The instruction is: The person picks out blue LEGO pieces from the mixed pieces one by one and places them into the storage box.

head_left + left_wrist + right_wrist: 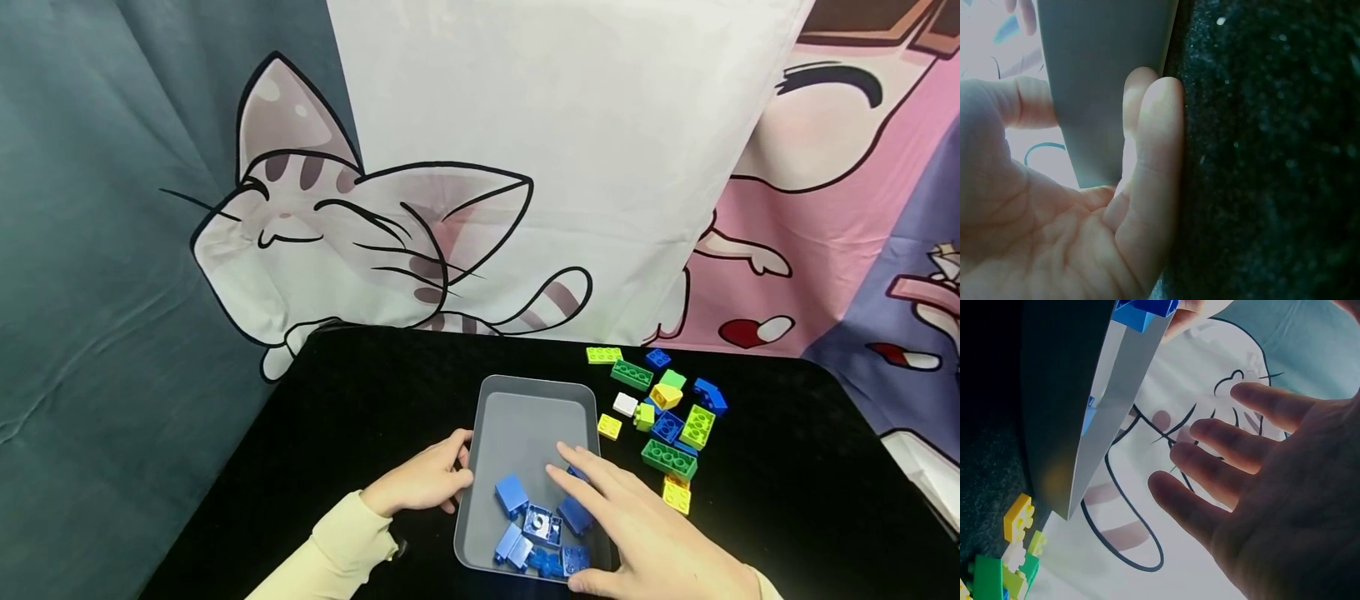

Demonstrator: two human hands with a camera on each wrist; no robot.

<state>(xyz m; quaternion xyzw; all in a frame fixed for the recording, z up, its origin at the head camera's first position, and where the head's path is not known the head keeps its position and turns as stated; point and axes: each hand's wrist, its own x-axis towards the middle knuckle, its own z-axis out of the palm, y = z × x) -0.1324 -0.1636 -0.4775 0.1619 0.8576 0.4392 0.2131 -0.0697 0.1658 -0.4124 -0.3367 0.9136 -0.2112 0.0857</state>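
Observation:
A grey tray lies on the black-covered table, with several blue bricks gathered at its near end. My left hand grips the tray's left side. In the left wrist view, the thumb reaches over the rim while the fingers lie along the outer wall. Over the tray's right edge hovers my right hand, fingers spread and straight, holding nothing. The right wrist view shows its fingers apart from the tray wall. A blue brick is partly hidden behind those fingers.
Right of the tray, loose bricks lie scattered, among them a green brick, a lime brick, a white brick and a yellow brick. Behind the table hangs a cloth printed with a cartoon cat.

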